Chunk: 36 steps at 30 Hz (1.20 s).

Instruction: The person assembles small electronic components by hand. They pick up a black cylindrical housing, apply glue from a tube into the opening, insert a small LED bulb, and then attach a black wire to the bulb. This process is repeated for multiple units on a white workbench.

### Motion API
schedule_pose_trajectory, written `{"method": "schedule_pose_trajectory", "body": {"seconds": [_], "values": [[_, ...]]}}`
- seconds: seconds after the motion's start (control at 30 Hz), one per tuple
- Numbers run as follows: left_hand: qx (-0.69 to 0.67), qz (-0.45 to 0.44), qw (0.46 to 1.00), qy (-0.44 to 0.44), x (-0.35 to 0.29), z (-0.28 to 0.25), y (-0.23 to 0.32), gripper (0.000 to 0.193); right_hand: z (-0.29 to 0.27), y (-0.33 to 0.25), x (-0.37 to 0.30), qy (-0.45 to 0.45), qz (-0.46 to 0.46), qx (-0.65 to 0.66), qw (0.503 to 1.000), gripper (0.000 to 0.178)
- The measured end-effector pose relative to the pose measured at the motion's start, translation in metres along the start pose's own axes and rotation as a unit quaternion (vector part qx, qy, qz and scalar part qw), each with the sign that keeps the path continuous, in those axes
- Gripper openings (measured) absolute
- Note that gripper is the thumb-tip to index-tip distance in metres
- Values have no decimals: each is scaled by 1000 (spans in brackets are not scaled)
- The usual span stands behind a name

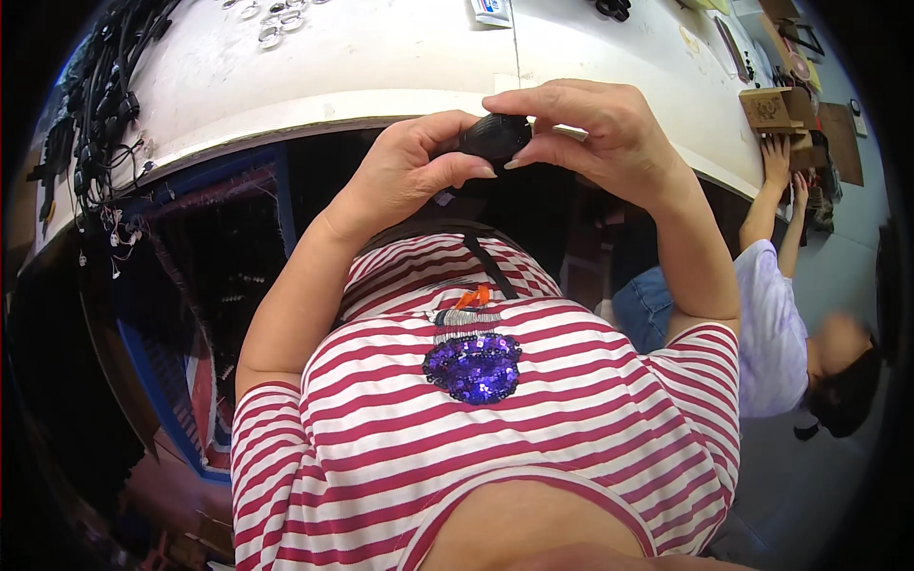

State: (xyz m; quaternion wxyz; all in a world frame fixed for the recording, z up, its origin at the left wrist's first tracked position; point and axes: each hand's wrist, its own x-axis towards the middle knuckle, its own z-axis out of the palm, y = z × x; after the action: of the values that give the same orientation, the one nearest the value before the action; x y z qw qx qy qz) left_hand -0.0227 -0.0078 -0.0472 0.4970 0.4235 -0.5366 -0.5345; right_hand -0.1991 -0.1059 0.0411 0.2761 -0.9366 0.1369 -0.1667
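Observation:
A small rounded black piece (495, 137), which looks like a ribbed plastic housing, is held up just off the front edge of the white table (381, 71). My left hand (407, 164) grips its left side between thumb and bent fingers. On the other side my right hand (598, 126) pinches it, with the index finger over the top and the thumb near the lower right. The fingers cover both ends of the piece, so its exact kind cannot be made out.
Black cables (109, 95) with connectors hang over the table's left end. Several small clear rings (270, 36) and a white-and-blue packet (491, 11) lie farther back. At the right, a co-worker (776, 324) reaches toward a cardboard box (769, 109). A blue frame (143, 366) stands below left.

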Motion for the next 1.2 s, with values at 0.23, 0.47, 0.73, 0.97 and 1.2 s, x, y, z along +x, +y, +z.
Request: {"method": "schedule_pose_trajectory", "body": {"seconds": [0.23, 0.47, 0.73, 0.97, 1.2], "values": [[23, -43, 999, -1, -4, -1, 7, 24, 3, -11, 4, 26, 12, -85, 996, 35], [19, 2, 999, 33, -7, 3, 8, 25, -2, -22, 8, -15, 9, -187, 982, 34], [-2, -23, 1000, 9, -6, 4, 17, 25, 1, -29, 7, -32, 87, -135, 986, 44], [75, 85, 991, 68, -6, 6, 12, 29, -6, -31, 13, -97, 171, -144, 970, 37], [206, 94, 969, 94, -4, 6, 11, 29, -9, -42, 17, -46, 229, 4, 972, 36]]}}
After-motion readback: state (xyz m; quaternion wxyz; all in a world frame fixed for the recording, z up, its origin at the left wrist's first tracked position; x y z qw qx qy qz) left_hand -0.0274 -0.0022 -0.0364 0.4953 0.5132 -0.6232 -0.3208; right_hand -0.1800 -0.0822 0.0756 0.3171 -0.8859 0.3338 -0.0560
